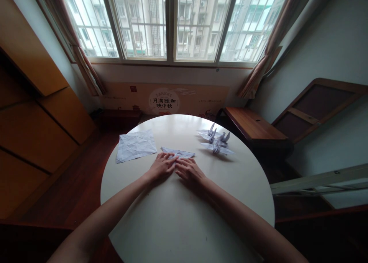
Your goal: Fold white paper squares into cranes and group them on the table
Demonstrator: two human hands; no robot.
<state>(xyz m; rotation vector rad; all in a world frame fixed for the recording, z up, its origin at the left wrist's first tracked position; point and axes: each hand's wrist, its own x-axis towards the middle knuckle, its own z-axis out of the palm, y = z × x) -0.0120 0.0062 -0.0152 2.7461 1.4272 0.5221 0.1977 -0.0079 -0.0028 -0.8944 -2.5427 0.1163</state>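
A folded piece of paper [178, 153], roughly triangular with its long edge away from me, lies on the white round table [184, 224]. My left hand [163, 165] rests flat on its near left part, fingers spread. Beside it, my right hand [189, 169] presses on the near right part with fingers stretched out; the fingertips of both hands almost meet. The hands hide the paper's near corner. To the left lies a creased, unfolded sheet [136, 145]. Several folded paper cranes [217, 142] stand in a group at the right.
Beyond the table, a printed box panel [129, 96] stands below the window. A wooden bench [253, 123] is at the right back, a metal rail [322, 180] at the right, and wooden cabinets [37, 132] at the left.
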